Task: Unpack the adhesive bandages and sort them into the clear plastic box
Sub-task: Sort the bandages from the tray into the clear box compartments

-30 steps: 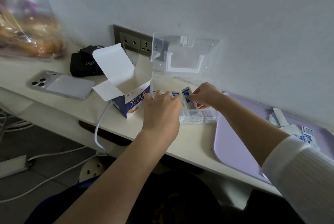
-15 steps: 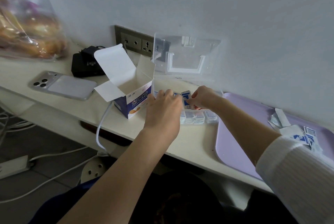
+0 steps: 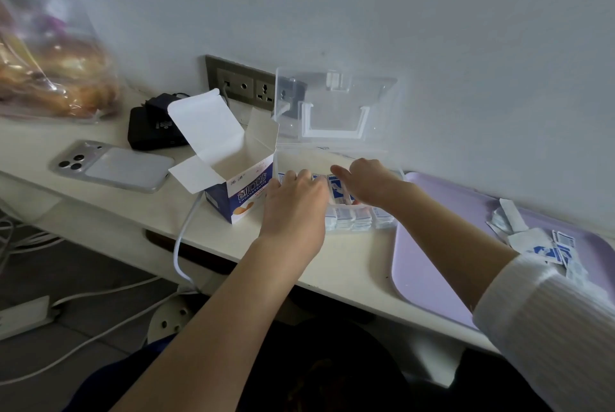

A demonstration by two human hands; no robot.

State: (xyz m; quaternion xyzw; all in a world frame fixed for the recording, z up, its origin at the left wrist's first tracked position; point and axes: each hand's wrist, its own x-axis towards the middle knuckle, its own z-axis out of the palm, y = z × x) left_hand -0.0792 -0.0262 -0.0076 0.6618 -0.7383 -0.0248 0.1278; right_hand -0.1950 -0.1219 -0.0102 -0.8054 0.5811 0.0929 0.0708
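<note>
The clear plastic box [image 3: 387,218] is sitting on the counter [image 3: 349,265] directly under both hands, its lid [image 3: 336,105] standing open and leaning back against the wall beyond the fingertips. Its long axis is running crosswise, from the left hand [image 3: 294,208] across to the right hand [image 3: 369,183]. Rows of packed bandages [image 3: 349,220] are showing through the wall nearest the wrists.

The left hand is lying palm down over its own end of the box, fingers stretched out and relaxed across the packets, grasping nothing that shows. The right hand is arching over the other end with its fingers bent down into the box. One blue-and-white bandage [image 3: 336,190] is standing on edge in the gap between the two hands, just below the right fingertips. Whether those fingers are pinching it or only nudging it I cannot tell, since the hand is covering its own grip.

That packet seems to be going into its row, and the right hand is the nearer one to finish seating it. The loose bandages [image 3: 562,250] waiting to be sorted are lying on the purple tray [image 3: 432,262], well out to the right of the right hand and beyond its forearm, so that hand looks best placed to fetch them. The opened carton [image 3: 246,198] is standing just left of the left hand.
</note>
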